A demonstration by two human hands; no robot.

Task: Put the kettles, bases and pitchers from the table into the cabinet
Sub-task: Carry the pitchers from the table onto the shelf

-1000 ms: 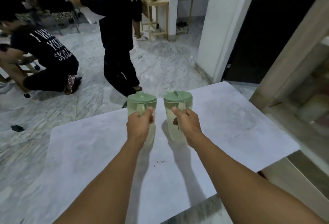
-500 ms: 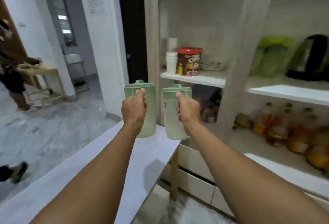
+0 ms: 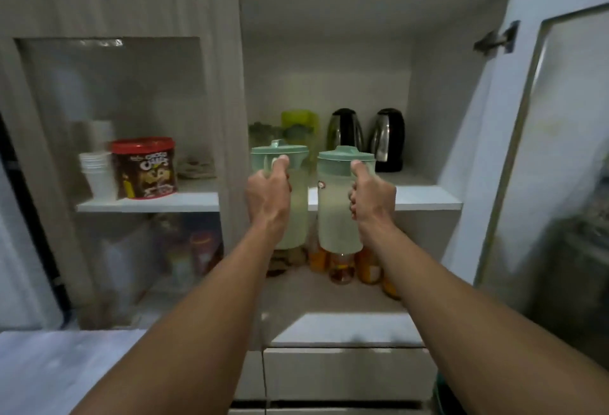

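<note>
I hold two pale green pitchers with green lids up in front of the open cabinet. My left hand (image 3: 268,195) grips the handle of the left pitcher (image 3: 295,203). My right hand (image 3: 372,198) grips the handle of the right pitcher (image 3: 336,213). Both pitchers hang upright in the air, level with the front edge of the white shelf (image 3: 425,198). Two black and steel kettles (image 3: 344,131) (image 3: 389,137) stand at the back of that shelf. A lime green container (image 3: 300,121) stands behind the left pitcher, partly hidden.
The cabinet door (image 3: 543,137) stands open at the right. Behind the glass panel on the left are a red-lidded cereal tub (image 3: 143,169) and stacked white cups (image 3: 97,174). Bottles (image 3: 342,268) crowd the lower shelf. The white table's corner (image 3: 56,368) lies lower left.
I have turned from the table to face the cabinet. Both pitchers came up off the table and now hang in front of the shelf with the kettles.
</note>
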